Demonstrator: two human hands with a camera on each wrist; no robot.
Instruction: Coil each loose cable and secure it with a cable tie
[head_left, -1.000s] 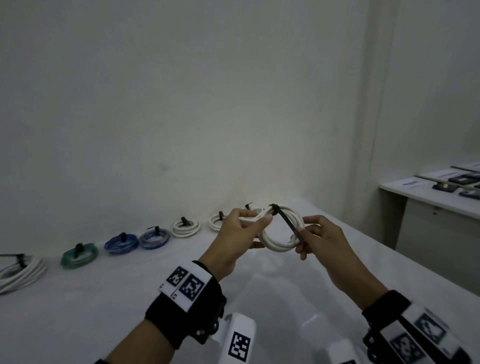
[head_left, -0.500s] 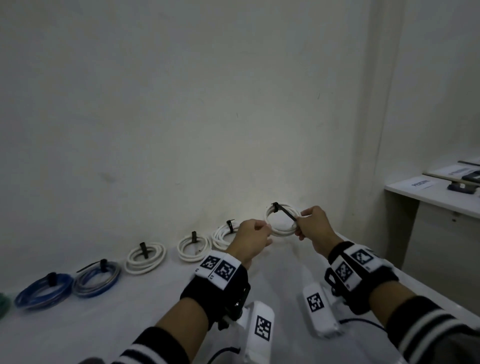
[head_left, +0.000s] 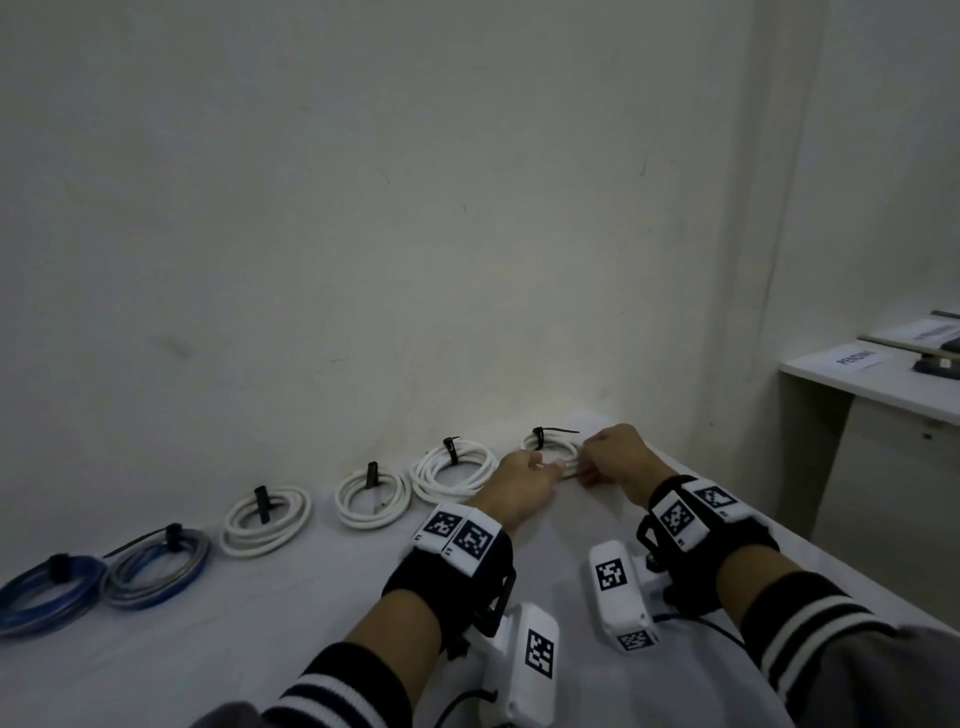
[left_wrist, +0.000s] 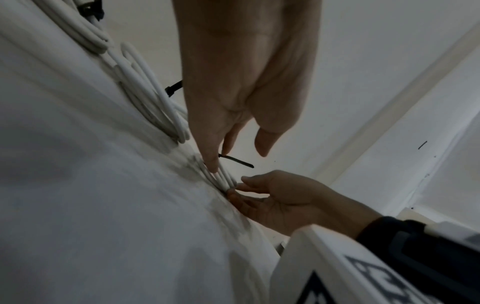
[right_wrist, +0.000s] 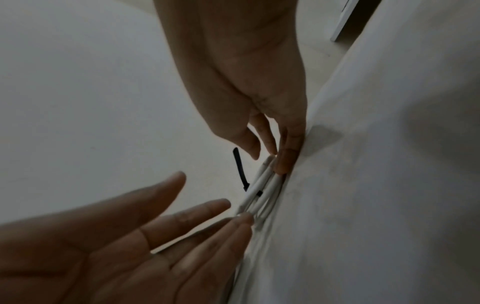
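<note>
The coil (head_left: 551, 448) is seen flat on the table (head_left: 208, 649), white, bound at its far side by a black tie (head_left: 538, 437) whose tail sticks out to the right. Both hands are found at the coil's near edge. The left hand (head_left: 519, 480) is laid open at the coil's left, fingers (right_wrist: 207, 218) straight, their tips touching the strands; nothing is gripped. The right hand (head_left: 615, 457) is set at the coil's right. From above it looks bunched, but in the right wrist view its fingers (right_wrist: 288, 148) are shown nearly straight and pressed onto the strands against the table, the thumb held apart. No curl round the cable is seen, so that hand is read as open too.

Left of the coil a row is laid out along the foot of the wall (head_left: 363, 234) – three white coils (head_left: 453, 470), then a grey coil (head_left: 156, 571), then a blue coil (head_left: 49, 592) furthest from it. Each is cinched with a black tie at its far side. The nearest white one lies just beside the coil, partly behind the left hand.

Well right of the coil, past the table's edge, a desk (head_left: 872, 384) is seen – a printed label and dark objects on it, too small to be read.
</note>
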